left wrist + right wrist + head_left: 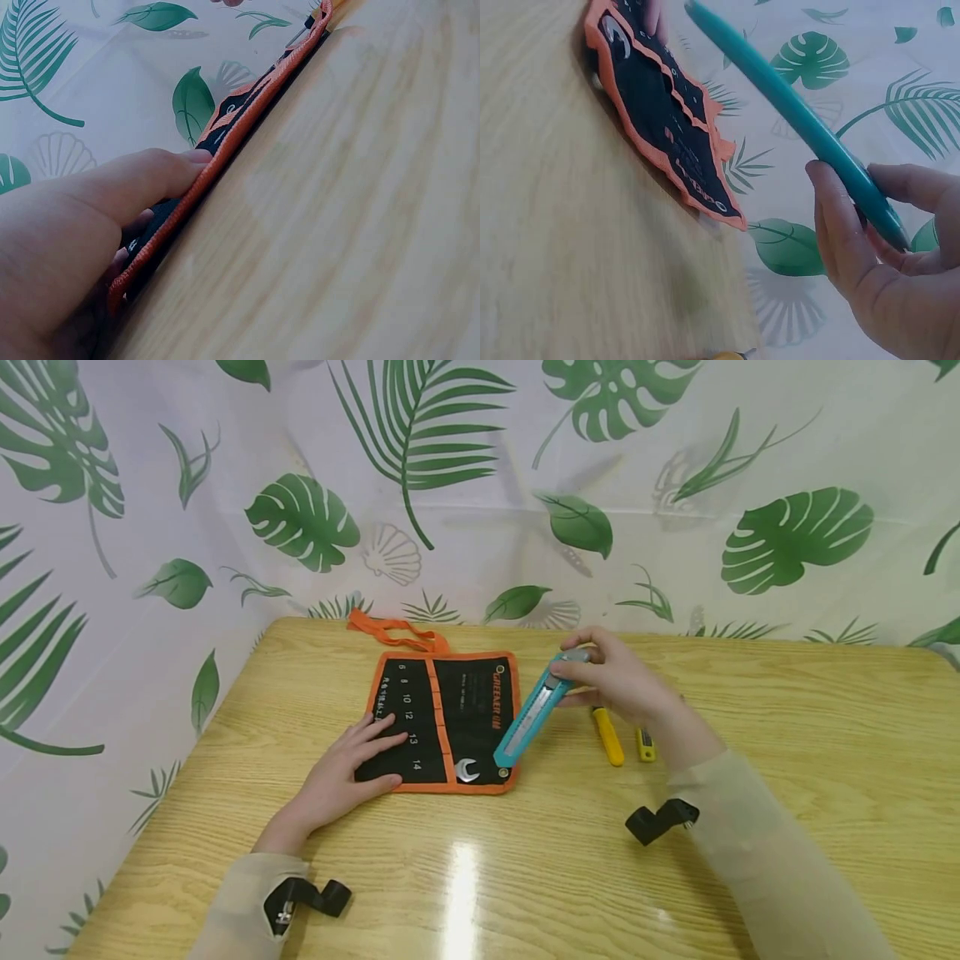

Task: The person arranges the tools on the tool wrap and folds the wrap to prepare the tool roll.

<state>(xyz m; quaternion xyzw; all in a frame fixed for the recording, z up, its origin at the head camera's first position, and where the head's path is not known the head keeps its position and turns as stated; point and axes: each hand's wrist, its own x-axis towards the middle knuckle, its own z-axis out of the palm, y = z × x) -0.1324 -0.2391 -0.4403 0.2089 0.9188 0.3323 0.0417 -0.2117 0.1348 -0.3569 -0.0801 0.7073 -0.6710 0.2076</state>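
A teal utility knife [531,720] is pinched near its grey end by my right hand [611,677], tilted above the right edge of a black tool pouch [472,710] with orange trim. In the right wrist view the knife [795,120] is seen edge-on, raised off the table between thumb and fingers. My left hand [345,768] rests on the pouch's left part with fingers spread; its thumb lies at the orange edge in the left wrist view. The open end of a metal wrench [467,770] shows at the pouch's lower middle; the rest of it is hidden.
Right of the pouch, partly behind my right hand, lie a yellow-handled tool [609,739] and a short yellow item [646,745]. An orange strap [390,628] trails from the pouch's top. The wooden table [555,877] meets a leaf-patterned cloth [465,552] behind.
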